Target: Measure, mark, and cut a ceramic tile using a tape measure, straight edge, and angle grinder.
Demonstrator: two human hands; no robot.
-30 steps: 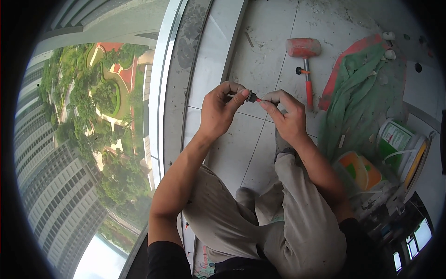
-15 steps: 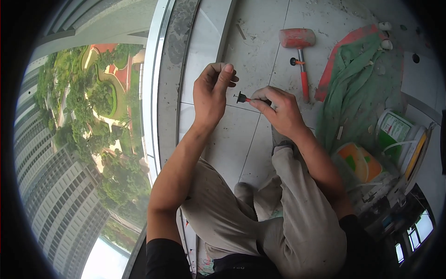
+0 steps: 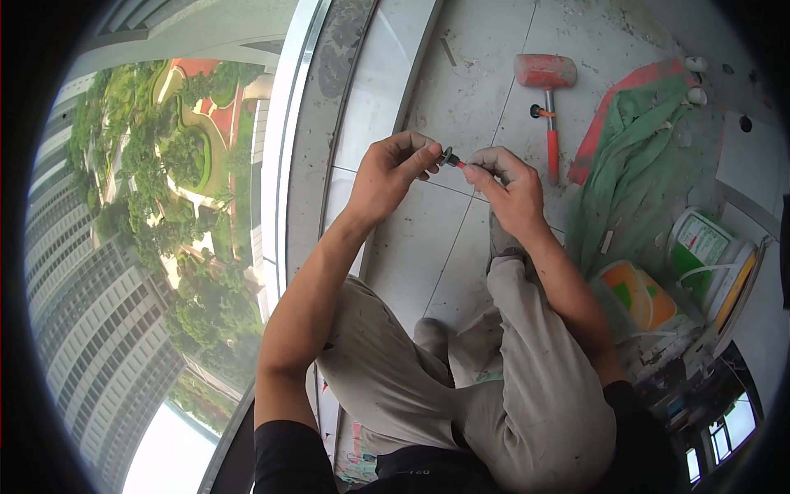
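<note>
My left hand (image 3: pixel 389 173) has its thumb and forefinger closed on the black end of a small red-and-black tool (image 3: pixel 454 161), which has a flat head. My right hand (image 3: pixel 514 196) grips the tool's red end between thumb and fingers. Both hands are held over the white tiles, above my bent legs. Beyond them a red rubber mallet (image 3: pixel 545 72) with a steel and red handle lies on the floor, a small black-and-orange piece (image 3: pixel 543 111) beside its shaft.
A glass window (image 3: pixel 140 272) overlooking greenery and buildings runs along my left, beside a metal frame (image 3: pixel 290 148). At right lie a crumpled green-and-red sheet (image 3: pixel 625 156), a white-and-green bucket (image 3: pixel 695 251) and an orange-labelled container (image 3: pixel 629 300), with clutter behind.
My left hand first came off the tool and rose up-left, fingers curled, and is now back on its black end. My right hand has kept hold throughout.
</note>
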